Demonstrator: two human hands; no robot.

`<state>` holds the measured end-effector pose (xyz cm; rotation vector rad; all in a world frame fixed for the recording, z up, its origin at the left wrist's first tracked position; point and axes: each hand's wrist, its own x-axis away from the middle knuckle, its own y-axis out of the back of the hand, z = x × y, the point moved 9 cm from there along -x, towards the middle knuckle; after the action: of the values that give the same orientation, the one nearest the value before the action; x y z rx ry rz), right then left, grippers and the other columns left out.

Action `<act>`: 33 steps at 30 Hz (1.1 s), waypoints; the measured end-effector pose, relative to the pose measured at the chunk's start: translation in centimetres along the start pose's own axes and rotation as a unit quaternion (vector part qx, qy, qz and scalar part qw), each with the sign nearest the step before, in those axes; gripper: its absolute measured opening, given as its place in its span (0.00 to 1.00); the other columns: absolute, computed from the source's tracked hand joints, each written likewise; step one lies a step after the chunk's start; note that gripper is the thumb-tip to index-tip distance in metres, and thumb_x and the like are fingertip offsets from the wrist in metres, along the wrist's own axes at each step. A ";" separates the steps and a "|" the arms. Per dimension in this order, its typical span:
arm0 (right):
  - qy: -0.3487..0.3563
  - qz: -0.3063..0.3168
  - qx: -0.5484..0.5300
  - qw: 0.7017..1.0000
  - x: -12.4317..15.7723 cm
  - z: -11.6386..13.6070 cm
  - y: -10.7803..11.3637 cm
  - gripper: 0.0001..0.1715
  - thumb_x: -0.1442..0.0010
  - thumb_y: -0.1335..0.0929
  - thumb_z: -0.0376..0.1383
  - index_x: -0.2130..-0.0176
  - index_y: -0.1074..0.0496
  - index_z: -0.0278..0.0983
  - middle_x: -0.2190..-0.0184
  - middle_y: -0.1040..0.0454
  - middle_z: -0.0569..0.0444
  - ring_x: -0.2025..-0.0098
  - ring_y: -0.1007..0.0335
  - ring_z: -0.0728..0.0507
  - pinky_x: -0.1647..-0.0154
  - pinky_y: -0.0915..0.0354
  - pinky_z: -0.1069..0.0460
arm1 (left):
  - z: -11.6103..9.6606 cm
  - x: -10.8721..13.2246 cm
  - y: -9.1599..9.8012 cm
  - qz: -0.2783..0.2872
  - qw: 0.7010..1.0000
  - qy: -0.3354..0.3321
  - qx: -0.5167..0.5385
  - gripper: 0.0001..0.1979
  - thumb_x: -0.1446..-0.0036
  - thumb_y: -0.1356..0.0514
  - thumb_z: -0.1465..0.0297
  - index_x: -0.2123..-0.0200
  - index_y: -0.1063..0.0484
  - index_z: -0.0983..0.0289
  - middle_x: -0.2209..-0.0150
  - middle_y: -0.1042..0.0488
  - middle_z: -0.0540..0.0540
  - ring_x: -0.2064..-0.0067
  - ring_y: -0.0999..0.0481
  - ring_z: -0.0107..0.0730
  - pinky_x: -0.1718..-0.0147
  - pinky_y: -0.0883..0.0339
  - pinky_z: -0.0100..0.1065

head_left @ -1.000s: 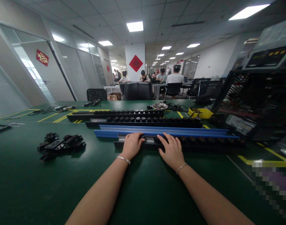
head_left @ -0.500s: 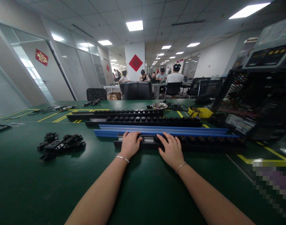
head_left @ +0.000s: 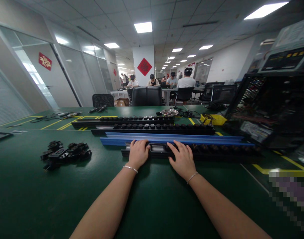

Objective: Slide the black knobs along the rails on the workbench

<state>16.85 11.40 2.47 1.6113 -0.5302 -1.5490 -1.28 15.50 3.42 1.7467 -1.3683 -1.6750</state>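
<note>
A long black rail [head_left: 156,154] lies across the green table in front of me, with a row of black modules [head_left: 216,148] seated along its right part. My left hand [head_left: 139,153] is closed over the rail near its left end, thumb and forefinger together at a small black module [head_left: 148,144] that is mostly hidden. Between my hands a bare silvery stretch of the channel shows. My right hand [head_left: 183,159] grips the rail at the leftmost of the row, thumb on the near side and fingers bent over the top.
Just behind lie blue rails [head_left: 112,141] and two more black rails [head_left: 102,131] with modules. Loose black modules [head_left: 67,153] are heaped at left. A metal bowl [head_left: 169,112], a yellow tray [head_left: 214,120] and an open computer case [head_left: 273,109] stand farther back and right. People sit beyond.
</note>
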 end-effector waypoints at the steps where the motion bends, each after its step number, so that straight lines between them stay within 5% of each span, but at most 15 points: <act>1: -0.001 0.001 0.001 1.000 0.0 0.0 0.0 0.31 0.46 0.36 0.36 0.43 0.39 0.46 0.42 0.39 0.50 0.41 0.46 0.39 0.40 0.53 0.39 | 0.0 0.0 0.0 -0.001 1.000 0.001 -0.001 0.13 0.40 0.49 0.67 0.54 0.32 0.61 0.54 0.25 0.54 0.51 0.29 0.37 0.42 0.52 0.46; 33: -0.007 0.013 0.002 1.000 -0.1 -0.1 -0.2 0.30 0.46 0.36 0.36 0.43 0.39 0.47 0.42 0.39 0.51 0.41 0.46 0.40 0.39 0.54 0.39 | 0.7 0.4 0.3 -0.001 0.999 0.031 -0.038 0.15 0.40 0.50 0.69 0.51 0.35 0.61 0.56 0.25 0.56 0.52 0.30 0.39 0.43 0.49 0.44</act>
<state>16.90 11.58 2.34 1.5918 -0.5608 -1.5432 -2.10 15.33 3.25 1.7431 -1.2587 -1.6375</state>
